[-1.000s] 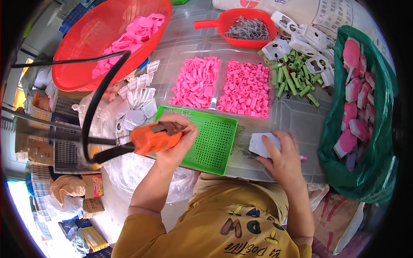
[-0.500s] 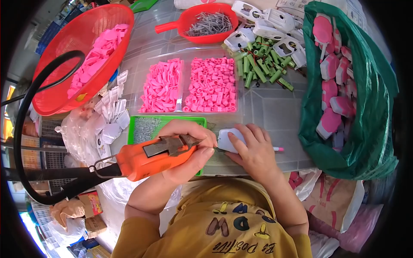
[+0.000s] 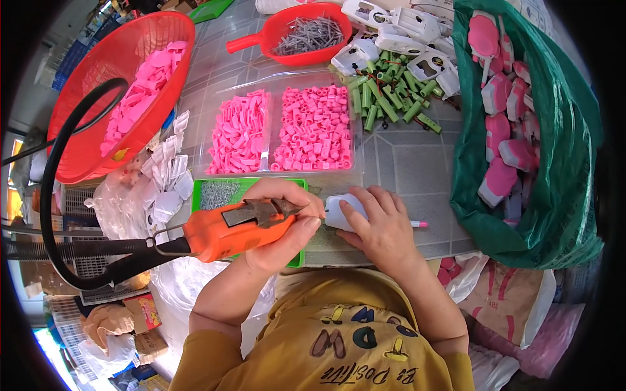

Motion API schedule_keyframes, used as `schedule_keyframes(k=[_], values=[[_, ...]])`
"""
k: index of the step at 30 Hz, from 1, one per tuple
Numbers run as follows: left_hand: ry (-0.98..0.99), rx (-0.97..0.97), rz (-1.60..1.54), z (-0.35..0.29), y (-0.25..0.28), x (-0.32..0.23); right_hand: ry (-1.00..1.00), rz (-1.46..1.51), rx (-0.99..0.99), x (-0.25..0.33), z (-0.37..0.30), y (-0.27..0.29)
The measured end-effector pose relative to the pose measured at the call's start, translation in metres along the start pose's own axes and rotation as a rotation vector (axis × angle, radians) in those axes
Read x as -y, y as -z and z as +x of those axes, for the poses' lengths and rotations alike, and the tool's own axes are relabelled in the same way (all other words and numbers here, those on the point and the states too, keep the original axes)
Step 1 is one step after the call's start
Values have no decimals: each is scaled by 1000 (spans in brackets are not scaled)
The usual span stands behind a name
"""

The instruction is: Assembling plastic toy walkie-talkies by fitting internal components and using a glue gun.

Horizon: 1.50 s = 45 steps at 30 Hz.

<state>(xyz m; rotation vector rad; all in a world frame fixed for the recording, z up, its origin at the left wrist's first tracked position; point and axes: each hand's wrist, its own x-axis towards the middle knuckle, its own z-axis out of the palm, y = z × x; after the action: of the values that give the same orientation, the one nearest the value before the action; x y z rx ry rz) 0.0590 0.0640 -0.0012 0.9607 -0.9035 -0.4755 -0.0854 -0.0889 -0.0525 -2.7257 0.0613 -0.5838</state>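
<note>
My left hand (image 3: 287, 221) is closed around an orange corded power tool (image 3: 225, 236) with a grey metal lever on top. Its working end is hidden beneath the hand. The thumb and forefinger meet at the left end of a white plastic housing (image 3: 339, 216); anything small pinched between them cannot be made out. My right hand (image 3: 381, 225) lies over that housing, fingers bent, holding it down on the table. A thin white stem with a pink tip (image 3: 422, 224) sticks out to the right from under this hand.
A green tray (image 3: 297, 259) of small metal pieces sits beneath the left hand. Beyond are a divided clear tray (image 3: 355, 166) of pink parts, a red scoop (image 3: 244, 43), green cylinders (image 3: 385, 98) and white housings (image 3: 417, 25). A red basket (image 3: 72, 156) and green bag (image 3: 567, 130) flank them.
The orange tool has tipped slightly and shifted a little right, its cord moving along. The white housing sits slightly further left in view. Both hands keep their grip.
</note>
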Motion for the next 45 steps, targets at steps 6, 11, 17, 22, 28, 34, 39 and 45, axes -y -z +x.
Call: schedule_keyframes(k=[6,11,17,22,28,34,39,45], values=[[-24,13,8,0,1,-2,-3,-2,14,1,0,1],[-31,18,5,1,-5,-11,-26,11,36,1,-1,2],[171,-41,-102,-3,-28,-46,-107,44,-12,10,-2,9],[180,6,-79,-2,-33,-54,-108,136,-99,10,-5,9],[151,71,-108,-2,-32,-54,-203,299,-227,10,-6,6],[122,75,-101,-2,-32,-52,-191,373,-229,8,-7,8],[87,67,-95,-2,-34,-52,-192,357,-211,9,-7,11],[98,59,-109,0,-34,-53,-205,331,-193,10,-7,12]])
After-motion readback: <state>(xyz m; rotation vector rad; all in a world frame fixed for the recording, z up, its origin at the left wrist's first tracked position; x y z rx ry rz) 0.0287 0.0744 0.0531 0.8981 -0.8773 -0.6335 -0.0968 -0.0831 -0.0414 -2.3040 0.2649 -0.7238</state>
